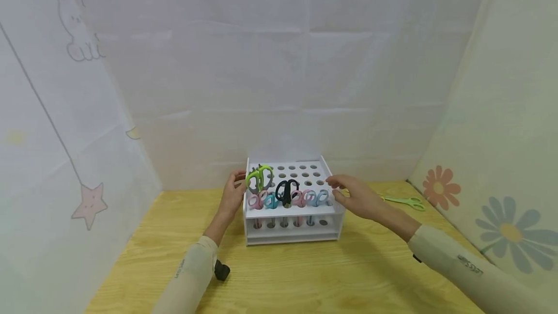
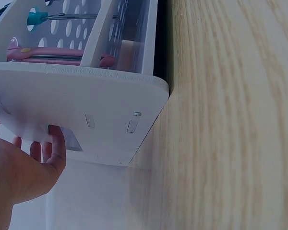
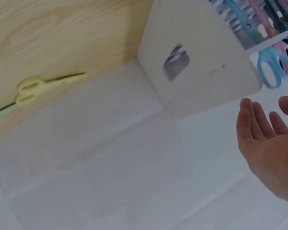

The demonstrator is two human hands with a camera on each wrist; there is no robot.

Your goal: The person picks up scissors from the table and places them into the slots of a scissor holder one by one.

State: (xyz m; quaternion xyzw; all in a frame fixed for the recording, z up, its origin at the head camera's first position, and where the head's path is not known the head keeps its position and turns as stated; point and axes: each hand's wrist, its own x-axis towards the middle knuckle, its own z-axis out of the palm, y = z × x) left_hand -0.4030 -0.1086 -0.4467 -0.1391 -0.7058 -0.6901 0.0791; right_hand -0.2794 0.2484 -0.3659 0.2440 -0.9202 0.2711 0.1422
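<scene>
A white scissor rack with rows of round holes stands on the table. In its front row stand pink, teal, another pink and light blue scissors, handles up. Black scissors rise among them, and lime-green and grey scissors stand behind at the left. My left hand is at the rack's left side; in the left wrist view its loosely bent fingers reach the panel's cutout. My right hand, relaxed and holding nothing, hovers by the right panel's upper edge.
Yellow scissors and green-handled scissors lie on the wood-grain table to the rack's right. Pale cloth walls enclose the table behind and on both sides. A dark wrist device hangs by the left sleeve.
</scene>
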